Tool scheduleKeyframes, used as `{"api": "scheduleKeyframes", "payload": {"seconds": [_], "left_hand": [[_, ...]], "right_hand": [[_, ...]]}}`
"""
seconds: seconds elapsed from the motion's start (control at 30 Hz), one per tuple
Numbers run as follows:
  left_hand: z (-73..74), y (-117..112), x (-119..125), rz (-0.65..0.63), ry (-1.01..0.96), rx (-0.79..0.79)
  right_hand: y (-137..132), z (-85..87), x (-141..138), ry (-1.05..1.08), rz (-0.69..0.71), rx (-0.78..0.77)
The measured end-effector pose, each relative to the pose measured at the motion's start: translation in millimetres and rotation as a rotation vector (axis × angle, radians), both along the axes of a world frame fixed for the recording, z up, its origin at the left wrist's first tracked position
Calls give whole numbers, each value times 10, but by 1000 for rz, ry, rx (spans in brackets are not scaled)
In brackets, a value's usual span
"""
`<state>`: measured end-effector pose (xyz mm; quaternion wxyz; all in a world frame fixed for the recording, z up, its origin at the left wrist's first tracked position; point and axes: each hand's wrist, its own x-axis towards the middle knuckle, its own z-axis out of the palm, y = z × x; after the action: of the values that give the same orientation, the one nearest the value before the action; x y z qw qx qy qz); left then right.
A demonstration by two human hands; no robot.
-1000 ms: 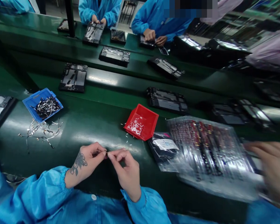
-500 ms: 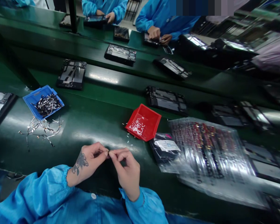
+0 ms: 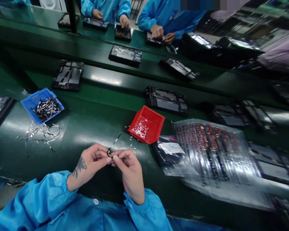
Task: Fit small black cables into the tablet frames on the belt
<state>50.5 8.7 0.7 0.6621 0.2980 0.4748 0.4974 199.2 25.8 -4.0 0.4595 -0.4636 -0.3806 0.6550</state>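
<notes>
Red plastic bin [image 3: 146,126] near both hands [image 3: 92,162] [image 3: 131,175]

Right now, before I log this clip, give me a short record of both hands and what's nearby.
Left hand: pinching a thin black cable
Right hand: pinching the same cable
Nearest bin: red bin holding small white pieces
Farther left: blue bin holding metal-ended cables
Right: clear plastic bag

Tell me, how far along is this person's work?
Seemingly done: the loose wires beside the blue bin. In hand: one thin dark wire, pinched by the left hand and right hand. Still to go: white pieces in the red bin and the plastic-bagged parts.
</notes>
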Motion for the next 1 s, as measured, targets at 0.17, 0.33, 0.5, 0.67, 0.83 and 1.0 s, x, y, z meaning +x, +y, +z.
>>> {"api": "scheduleKeyframes", "payload": {"seconds": [0.17, 0.33, 0.5, 0.67, 0.83, 1.0], "left_hand": [[4, -21, -25, -13, -39, 7], [42, 17, -17, -8, 27, 17], [183, 225, 94, -85, 39, 17], [251, 549, 319, -237, 68, 62], [366, 931, 538, -472, 222, 160], [399, 1196, 817, -415, 372, 326]], "right_hand": [[-38, 18, 22, 24, 15, 6], [-68, 15, 21, -73, 16, 61], [200, 242, 243, -184, 103, 58], [656, 523, 551, -185, 11, 101], [931, 536, 779, -345, -33, 264], [1056, 422, 959, -441, -48, 369]]}}
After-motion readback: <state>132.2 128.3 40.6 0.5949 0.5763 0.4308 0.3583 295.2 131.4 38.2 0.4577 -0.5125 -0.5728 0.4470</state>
